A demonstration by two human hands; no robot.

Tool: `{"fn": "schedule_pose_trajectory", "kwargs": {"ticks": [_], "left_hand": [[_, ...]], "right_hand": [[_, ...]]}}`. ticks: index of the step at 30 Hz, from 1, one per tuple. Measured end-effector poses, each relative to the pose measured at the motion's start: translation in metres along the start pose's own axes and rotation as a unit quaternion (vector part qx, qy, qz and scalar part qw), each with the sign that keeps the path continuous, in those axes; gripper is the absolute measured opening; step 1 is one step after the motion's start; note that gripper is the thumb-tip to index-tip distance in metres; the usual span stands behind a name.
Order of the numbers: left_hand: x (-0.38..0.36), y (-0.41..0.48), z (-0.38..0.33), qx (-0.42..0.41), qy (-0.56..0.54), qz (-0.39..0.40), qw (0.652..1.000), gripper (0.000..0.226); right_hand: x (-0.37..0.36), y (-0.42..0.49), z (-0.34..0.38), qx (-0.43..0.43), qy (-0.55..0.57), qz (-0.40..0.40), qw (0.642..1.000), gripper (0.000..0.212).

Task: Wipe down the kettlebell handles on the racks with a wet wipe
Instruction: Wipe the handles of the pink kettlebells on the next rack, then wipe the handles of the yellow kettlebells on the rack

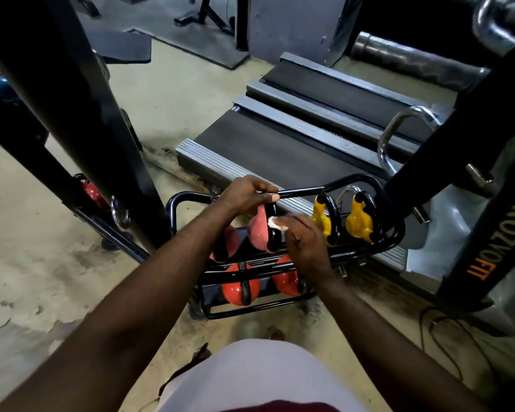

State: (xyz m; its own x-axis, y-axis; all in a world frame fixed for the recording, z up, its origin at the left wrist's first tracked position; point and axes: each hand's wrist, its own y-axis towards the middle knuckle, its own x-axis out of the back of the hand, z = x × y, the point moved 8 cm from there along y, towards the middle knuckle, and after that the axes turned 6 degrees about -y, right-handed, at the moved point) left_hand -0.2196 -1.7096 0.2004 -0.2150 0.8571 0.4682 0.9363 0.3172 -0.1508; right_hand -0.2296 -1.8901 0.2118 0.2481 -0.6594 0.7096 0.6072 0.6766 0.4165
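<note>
A pale garment (262,373) covers the lap at the bottom edge, and two bare forearms reach forward from either side of it. The left hand (247,195) is clenched over the top bar (309,191) of a low black rack (399,233), knuckles up, thumb pressed along the tube. Just below it a pink kettlebell (257,230) sits tilted on the upper tier. The right hand (304,237) pinches a white wipe (275,224) in its fingertips and presses it to that kettlebell's black handle (273,237). Two yellow kettlebells (359,223) stand further right on the same tier; orange ones (240,288) lie on the tier beneath. A black machine frame (57,84) slants across the left, the concrete floor (27,233) is stained, treadmill decks (280,138) lie behind the rack, and a lettered black post (482,233) rises at right above loose cables (446,322).
</note>
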Motion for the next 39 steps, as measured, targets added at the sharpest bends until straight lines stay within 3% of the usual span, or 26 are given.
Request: {"fn": "schedule_pose_trajectory", "kwargs": {"ticks": [5,8,9,11,14,17,22,25,30,33,37,39], "left_hand": [[0.005,0.001,-0.001,-0.003,0.03,-0.002,1.0,0.022],[0.0,0.006,-0.003,0.01,0.089,0.014,0.996,0.027],[-0.001,0.008,-0.007,0.012,0.106,0.007,0.994,0.032],[-0.004,0.012,-0.019,0.004,0.131,-0.024,0.991,0.041],[-0.018,0.019,-0.039,-0.03,0.154,-0.044,0.987,0.033],[-0.043,0.028,-0.056,-0.052,0.161,-0.032,0.985,0.027],[-0.085,0.05,-0.072,-0.042,0.162,-0.008,0.986,0.016],[-0.101,0.064,-0.074,-0.02,0.131,-0.008,0.991,0.015],[-0.119,0.078,-0.067,0.014,0.088,0.023,0.996,0.028],[-0.125,0.08,-0.062,0.02,0.098,0.031,0.994,0.033],[-0.124,0.082,-0.059,0.023,0.086,0.038,0.995,0.035],[-0.124,0.082,-0.059,0.021,0.082,0.048,0.995,0.037]], "right_hand": [[0.0,-0.021,0.002,0.051,-0.01,0.007,0.999,0.017],[0.013,-0.008,-0.022,-0.068,0.066,-0.024,0.995,0.012],[0.016,-0.009,-0.04,-0.156,0.145,-0.035,0.976,0.013],[0.013,-0.022,-0.074,-0.328,0.331,-0.037,0.884,0.011],[0.027,-0.036,-0.108,-0.455,0.446,-0.077,0.767,0.017],[0.049,-0.033,-0.13,-0.489,0.456,-0.112,0.735,0.023],[0.061,-0.006,-0.151,-0.443,0.37,-0.098,0.811,0.028],[0.066,-0.004,-0.166,-0.411,0.256,-0.104,0.869,0.027],[0.083,-0.001,-0.144,-0.2,0.04,-0.069,0.977,0.029],[0.072,-0.01,-0.129,-0.093,-0.036,0.004,0.995,0.035],[0.07,-0.029,-0.125,-0.031,-0.043,-0.013,0.998,0.034],[0.07,-0.021,-0.128,-0.048,-0.04,-0.026,0.998,0.035]]}}
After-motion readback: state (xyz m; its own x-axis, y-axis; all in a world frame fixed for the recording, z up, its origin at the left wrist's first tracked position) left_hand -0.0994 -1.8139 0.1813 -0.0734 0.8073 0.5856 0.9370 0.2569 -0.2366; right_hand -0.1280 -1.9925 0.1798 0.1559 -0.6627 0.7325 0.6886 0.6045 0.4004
